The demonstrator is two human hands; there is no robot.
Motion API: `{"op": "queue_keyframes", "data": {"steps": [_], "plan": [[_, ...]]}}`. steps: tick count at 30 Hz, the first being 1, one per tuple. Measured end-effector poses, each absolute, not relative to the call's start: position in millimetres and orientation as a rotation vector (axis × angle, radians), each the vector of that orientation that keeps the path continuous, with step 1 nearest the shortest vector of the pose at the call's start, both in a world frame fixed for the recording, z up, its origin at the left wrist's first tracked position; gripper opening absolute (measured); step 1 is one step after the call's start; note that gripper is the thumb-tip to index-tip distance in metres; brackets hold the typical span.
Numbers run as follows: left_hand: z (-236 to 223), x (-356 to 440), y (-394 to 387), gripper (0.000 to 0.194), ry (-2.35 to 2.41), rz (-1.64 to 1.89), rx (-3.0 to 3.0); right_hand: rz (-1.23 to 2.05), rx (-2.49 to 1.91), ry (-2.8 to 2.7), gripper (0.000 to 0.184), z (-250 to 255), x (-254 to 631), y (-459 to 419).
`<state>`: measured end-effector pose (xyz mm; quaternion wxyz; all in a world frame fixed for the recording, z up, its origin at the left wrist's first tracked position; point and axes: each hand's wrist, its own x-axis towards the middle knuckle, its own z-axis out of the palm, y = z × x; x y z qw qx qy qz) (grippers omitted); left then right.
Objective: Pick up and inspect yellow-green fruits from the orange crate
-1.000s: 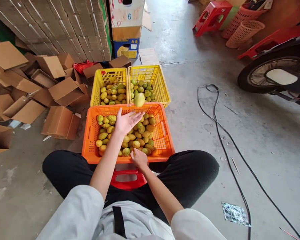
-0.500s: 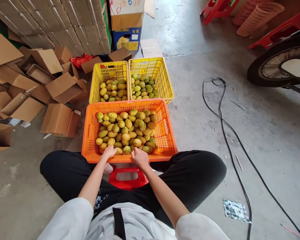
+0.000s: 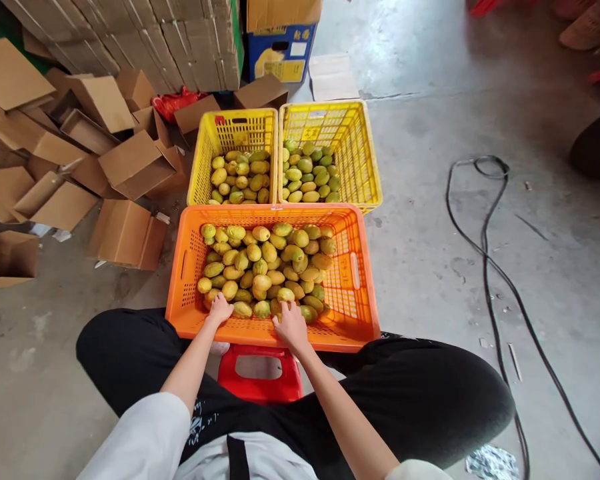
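An orange plastic crate (image 3: 273, 343) sits in front of me, holding a heap of oval yellow-green fruits (image 3: 269, 252). My left hand (image 3: 221, 309) is over its near left part, fingers stretched out onto the fruits at the front of the heap. To the right, my right hand (image 3: 291, 325) reaches over the near rim with its fingers apart, the tips at a yellowish fruit (image 3: 286, 295). Neither hand has a fruit lifted. The undersides of both hands are hidden.
Two yellow crates (image 3: 373, 157) with more fruits stand just beyond the orange one. Open cardboard boxes (image 3: 125, 230) lie in a pile at left. A red stool (image 3: 260, 390) shows between my legs. A black cable (image 3: 485, 260) runs along the floor at right.
Both hands have moved from the near rim onto the front fruits, and the right fingers have spread. My view has shifted, so the crates appear larger and the motorbike wheel is farther right.
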<state>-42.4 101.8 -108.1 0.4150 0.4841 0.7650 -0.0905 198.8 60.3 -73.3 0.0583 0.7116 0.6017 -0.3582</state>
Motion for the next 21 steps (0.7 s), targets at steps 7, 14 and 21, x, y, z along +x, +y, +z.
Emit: {"op": "queue_keyframes", "data": {"steps": [7,14,21], "plan": [[-118,-37,122,0.069,1.938,-0.313,1.225,-1.017,2.149,1.991,0.07,-118,210,108],[-141,-28,137,0.06,1.953,-0.135,1.191,-1.19,1.826,2.205,0.069,-134,167,141],[-146,-48,137,0.049,1.782,0.089,1.168,-1.537,1.266,2.427,0.043,-151,212,128]]}}
